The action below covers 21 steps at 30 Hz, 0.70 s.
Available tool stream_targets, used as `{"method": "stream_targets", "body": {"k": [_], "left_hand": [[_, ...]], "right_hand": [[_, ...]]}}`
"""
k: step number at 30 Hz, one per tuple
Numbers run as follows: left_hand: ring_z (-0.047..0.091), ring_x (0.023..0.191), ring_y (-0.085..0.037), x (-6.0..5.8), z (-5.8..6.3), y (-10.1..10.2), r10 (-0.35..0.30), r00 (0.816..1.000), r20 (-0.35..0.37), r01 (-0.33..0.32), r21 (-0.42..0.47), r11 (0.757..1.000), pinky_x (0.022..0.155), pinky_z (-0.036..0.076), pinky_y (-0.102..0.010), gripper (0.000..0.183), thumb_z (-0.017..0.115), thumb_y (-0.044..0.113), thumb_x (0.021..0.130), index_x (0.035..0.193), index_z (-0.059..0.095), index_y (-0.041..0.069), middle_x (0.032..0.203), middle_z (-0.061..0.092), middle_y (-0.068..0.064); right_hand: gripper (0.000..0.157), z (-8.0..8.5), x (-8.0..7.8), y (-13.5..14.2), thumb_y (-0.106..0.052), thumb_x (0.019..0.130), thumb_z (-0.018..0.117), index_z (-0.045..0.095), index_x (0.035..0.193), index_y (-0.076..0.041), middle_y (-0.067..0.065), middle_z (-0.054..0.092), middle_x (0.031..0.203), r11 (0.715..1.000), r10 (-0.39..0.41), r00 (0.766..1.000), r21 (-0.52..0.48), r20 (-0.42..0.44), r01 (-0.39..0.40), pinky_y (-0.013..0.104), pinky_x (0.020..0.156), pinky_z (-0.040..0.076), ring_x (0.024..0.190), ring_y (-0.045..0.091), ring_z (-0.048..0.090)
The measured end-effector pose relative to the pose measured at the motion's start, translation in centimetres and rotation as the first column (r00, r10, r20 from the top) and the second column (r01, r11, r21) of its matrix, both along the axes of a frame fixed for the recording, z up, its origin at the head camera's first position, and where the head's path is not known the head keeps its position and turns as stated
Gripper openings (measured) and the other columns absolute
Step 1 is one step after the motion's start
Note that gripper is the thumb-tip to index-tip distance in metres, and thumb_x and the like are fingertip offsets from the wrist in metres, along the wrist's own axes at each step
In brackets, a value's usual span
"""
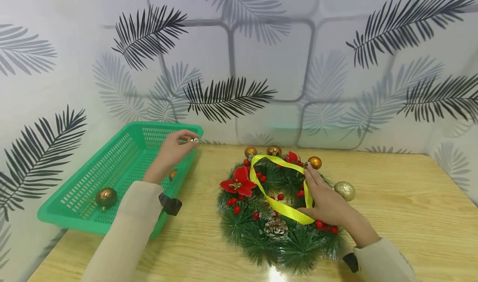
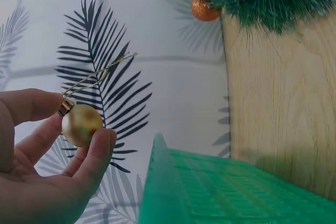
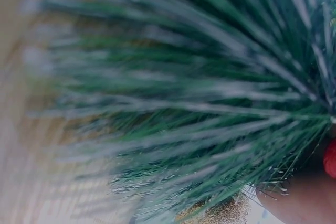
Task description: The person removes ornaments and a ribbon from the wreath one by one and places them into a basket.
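Observation:
My left hand (image 1: 174,152) is raised over the right rim of a green basket (image 1: 95,159). It pinches a small shiny gold bauble (image 2: 82,125) by its metal cap, with other fingers around the ball and a thin gold string loop (image 2: 100,77) sticking out. My right hand (image 1: 330,201) rests on the right side of a green Christmas wreath (image 1: 239,228), fingers extended and its thumb by a yellow ribbon (image 1: 287,211) laid in a loop over the wreath. Pine needles (image 3: 210,87) fill the right wrist view and hide most of that hand.
Inside the basket lie a brown-gold bauble (image 1: 106,197) and a smaller orange one (image 1: 173,174). Around the wreath's back and right edge sit orange baubles (image 1: 315,162) and a glittery gold bauble (image 1: 345,191). Red flowers (image 1: 239,182) and a pinecone (image 1: 276,228) decorate it. A patterned wall backs the wooden table (image 1: 403,215).

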<state>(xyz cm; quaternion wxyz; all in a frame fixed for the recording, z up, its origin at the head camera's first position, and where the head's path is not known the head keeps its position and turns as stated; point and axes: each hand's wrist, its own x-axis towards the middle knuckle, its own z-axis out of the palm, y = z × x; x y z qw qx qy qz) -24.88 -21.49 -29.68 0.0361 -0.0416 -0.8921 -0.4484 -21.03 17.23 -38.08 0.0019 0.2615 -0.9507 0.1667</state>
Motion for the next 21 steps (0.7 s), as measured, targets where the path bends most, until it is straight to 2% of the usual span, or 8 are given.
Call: {"method": "stream_targets", "body": {"k": [5, 9, 15, 21], "left_hand": [[0.051, 0.121, -0.040, 0.1, -0.1, -1.1, 0.004, 1.000, 0.011, -0.004, 0.023, 1.000, 0.095, 0.046, -0.053, 0.035, 0.051, 0.020, 0.098, 0.128, 0.055, 0.002, 0.137, 0.043, -0.023], [0.049, 0.122, -0.040, 0.3, -0.1, -1.7, 0.015, 1.000, 0.023, -0.016, 0.044, 0.999, 0.097, 0.044, -0.054, 0.036, 0.049, 0.019, 0.098, 0.129, 0.054, 0.002, 0.137, 0.043, -0.023], [0.044, 0.128, -0.040, 0.6, -0.1, -2.0, 0.062, 0.997, 0.040, -0.062, 0.008, 0.998, 0.099, 0.042, -0.053, 0.035, 0.049, 0.021, 0.097, 0.128, 0.055, 0.004, 0.139, 0.043, -0.023], [0.044, 0.126, -0.038, 0.9, -0.4, -2.1, 0.107, 0.992, 0.064, -0.107, 0.004, 0.994, 0.099, 0.041, -0.053, 0.033, 0.049, 0.020, 0.097, 0.125, 0.056, 0.004, 0.138, 0.043, -0.022]], "right_hand": [[0.101, 0.0, 0.1, 0.0, -0.036, 0.083, 0.073, 0.012, 0.147, 0.012, 0.032, 0.006, 0.155, 1.000, 0.004, 1.000, -0.005, -0.007, -0.004, 0.041, 0.076, 0.052, 0.139, 0.048, 0.021], [0.100, 0.0, 0.0, -0.1, -0.035, 0.083, 0.072, 0.011, 0.147, 0.012, 0.032, 0.005, 0.155, 1.000, 0.006, 1.000, -0.004, -0.004, -0.006, 0.042, 0.076, 0.052, 0.139, 0.048, 0.021], [0.101, 0.0, 0.1, -0.1, -0.036, 0.082, 0.073, 0.012, 0.147, 0.012, 0.032, 0.007, 0.154, 1.000, -0.002, 1.000, 0.009, -0.013, 0.002, 0.040, 0.074, 0.052, 0.138, 0.048, 0.022], [0.101, 0.0, 0.1, -0.1, -0.037, 0.083, 0.073, 0.012, 0.147, 0.012, 0.032, 0.007, 0.155, 1.000, -0.001, 1.000, 0.010, -0.014, 0.001, 0.042, 0.077, 0.053, 0.139, 0.047, 0.021]]}}
